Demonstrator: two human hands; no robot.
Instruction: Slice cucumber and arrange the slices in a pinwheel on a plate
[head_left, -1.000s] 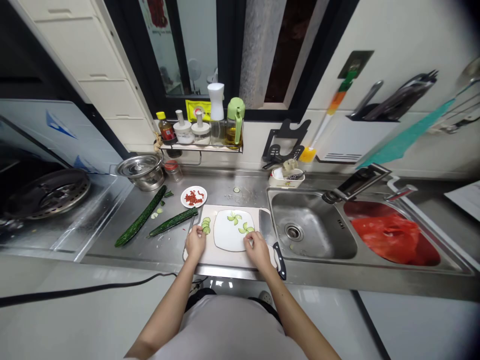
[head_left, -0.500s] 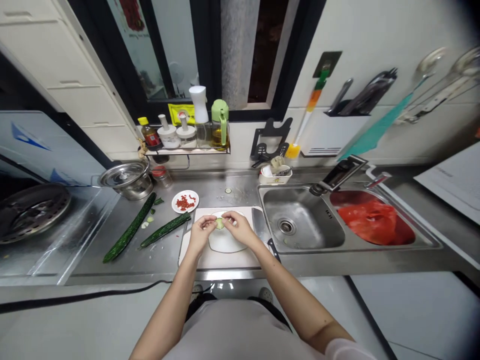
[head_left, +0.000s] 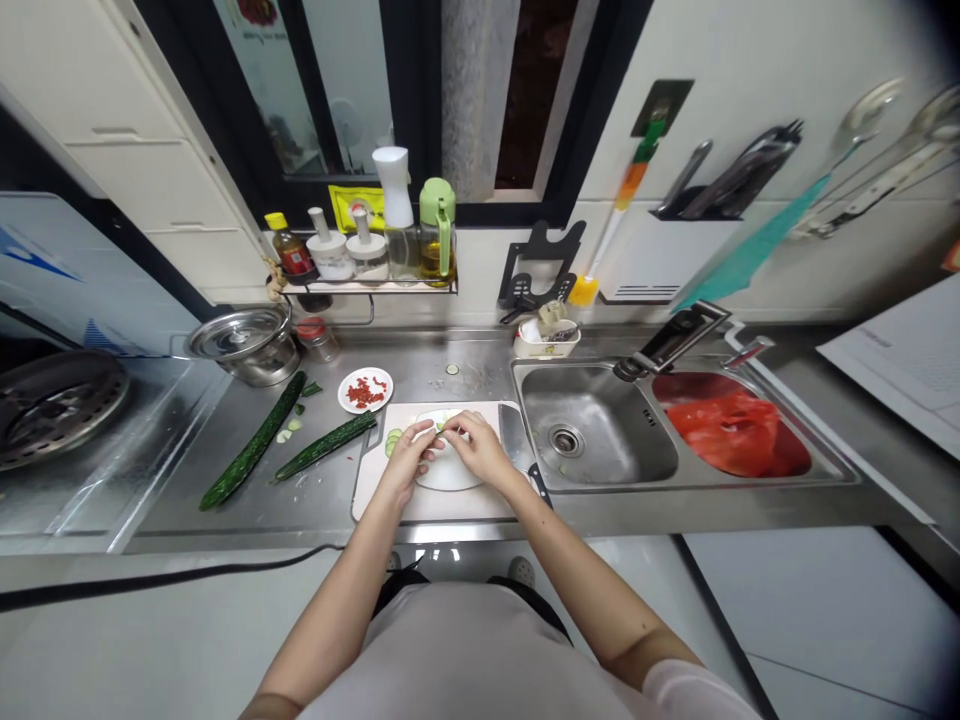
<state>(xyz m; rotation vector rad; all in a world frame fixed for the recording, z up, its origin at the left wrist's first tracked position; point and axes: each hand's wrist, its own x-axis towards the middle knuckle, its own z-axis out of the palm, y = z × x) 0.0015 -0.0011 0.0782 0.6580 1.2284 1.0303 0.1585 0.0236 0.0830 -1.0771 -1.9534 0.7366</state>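
My left hand (head_left: 410, 458) and my right hand (head_left: 475, 450) meet over a white plate (head_left: 448, 478) on the cutting board (head_left: 484, 508). Both are closed, fingertips pinching at a small pale-green cucumber slice (head_left: 441, 426), which the fingers partly hide. More cucumber slices (head_left: 392, 441) lie on the board just left of my left hand. A knife (head_left: 516, 440) rests along the board's right side, its black handle pointing toward me. To the left on the counter are a cut cucumber (head_left: 324, 447) and a longer whole one (head_left: 255, 442).
A small dish (head_left: 346, 404) of chopped red pieces stands behind the board. At the back left are a lidded steel pot (head_left: 259, 350) and a red-lidded jar (head_left: 318, 340). The sink (head_left: 600, 470) adjoins the board on the right; a red plastic bag (head_left: 731, 430) lies in its second basin.
The stretched-out cucumber slice between my hands now shows only as a small bit at my fingertips. My left hand has turned and its fingers have curled. The camera view has shifted slightly.
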